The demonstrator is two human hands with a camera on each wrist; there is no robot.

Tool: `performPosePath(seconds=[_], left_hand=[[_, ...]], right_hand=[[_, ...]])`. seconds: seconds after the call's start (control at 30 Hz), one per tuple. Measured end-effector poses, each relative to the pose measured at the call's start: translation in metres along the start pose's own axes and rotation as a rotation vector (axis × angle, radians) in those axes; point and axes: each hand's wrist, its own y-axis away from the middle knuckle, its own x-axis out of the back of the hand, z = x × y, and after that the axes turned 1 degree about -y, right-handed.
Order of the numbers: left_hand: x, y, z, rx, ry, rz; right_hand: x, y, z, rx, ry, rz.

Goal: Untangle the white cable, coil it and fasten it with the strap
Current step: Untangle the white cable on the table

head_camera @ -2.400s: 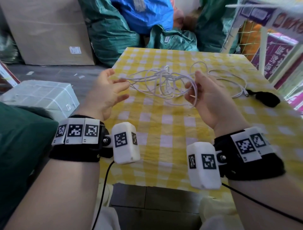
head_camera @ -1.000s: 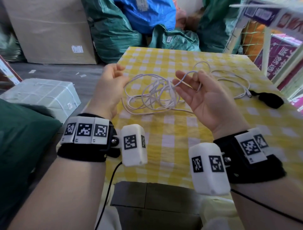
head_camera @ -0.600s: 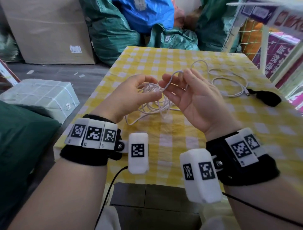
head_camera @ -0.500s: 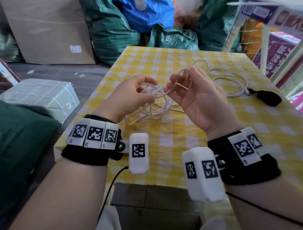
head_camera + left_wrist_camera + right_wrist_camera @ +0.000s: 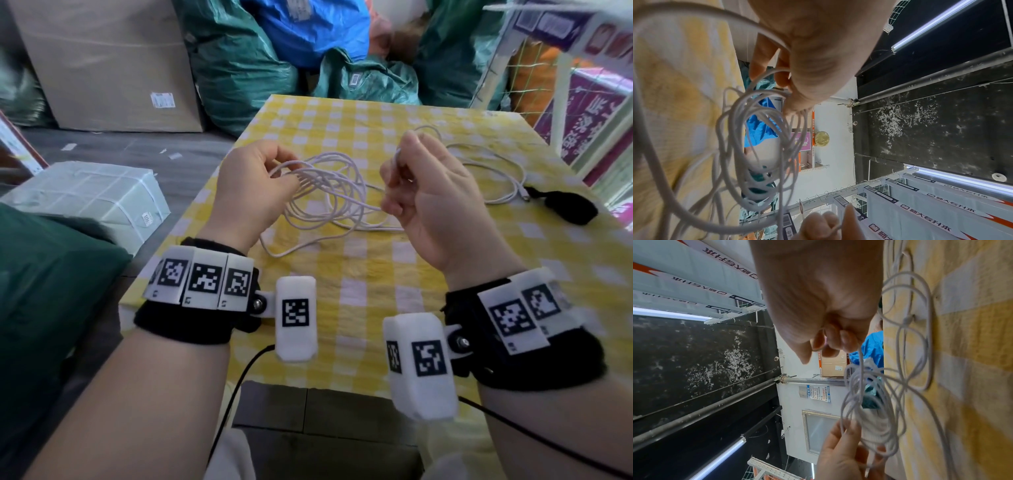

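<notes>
Hanging between both grips, the white cable [image 5: 329, 185] is pinched by left hand [image 5: 250, 192] and right hand [image 5: 431, 202].

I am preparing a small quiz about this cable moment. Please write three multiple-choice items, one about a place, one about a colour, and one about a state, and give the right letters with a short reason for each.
1. Where does the black strap lie?
A. on the table, beyond the right hand
B. in the left hand
C. on the floor

2. What colours is the tablecloth?
A. red and blue
B. yellow and white
C. plain green

3. What is the state of the white cable?
A. coiled and fastened
B. straight and flat
C. a loose tangle held by both hands

Answers:
1 A: it rests on the cloth near the cable's plug end, with no hand touching it.
2 B: the checks are yellow and white.
3 C: the left hand grips several loops, and the right hand pinches one strand.
</notes>
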Motion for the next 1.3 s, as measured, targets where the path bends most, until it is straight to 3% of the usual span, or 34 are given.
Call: performPosePath(seconds=[0.13, 0.33, 0.57, 0.7, 0.9, 1.07, 1.2, 1.3], left_hand=[[0.006, -0.002, -0.002, -0.018, -0.027, 0.1], [0.008, 0.001, 0.002, 0.097, 0.185, 0.111], [0.003, 0.005, 0.011, 0.21, 0.41, -0.095], [0.003, 0.009, 0.017, 0.197, 0.548, -0.24], [0.006, 0.014, 0.018, 0.124, 0.629, -0.342], [0.017, 0.014, 0.013, 0.111, 0.671, -0.579], [0.006, 0.011, 0.014, 0.135, 0.595, -0.465], [0.004, 0.012, 0.012, 0.084, 0.489, -0.491]], right_hand=[[0.005, 0.0, 0.001, 0.023, 0.247, -0.019], [0.008, 0.001, 0.003, 0.114, 0.679, -0.107], [0.013, -0.002, 0.005, 0.155, 0.951, -0.126], [0.02, -0.006, 0.006, 0.144, 1.084, -0.069], [0.02, -0.004, 0.004, 0.15, 1.151, -0.052], [0.021, -0.005, 0.005, 0.242, 1.066, -0.002], [0.016, -0.002, 0.003, 0.311, 1.031, -0.024], [0.014, -0.001, 0.002, 0.347, 1.033, -0.026]])
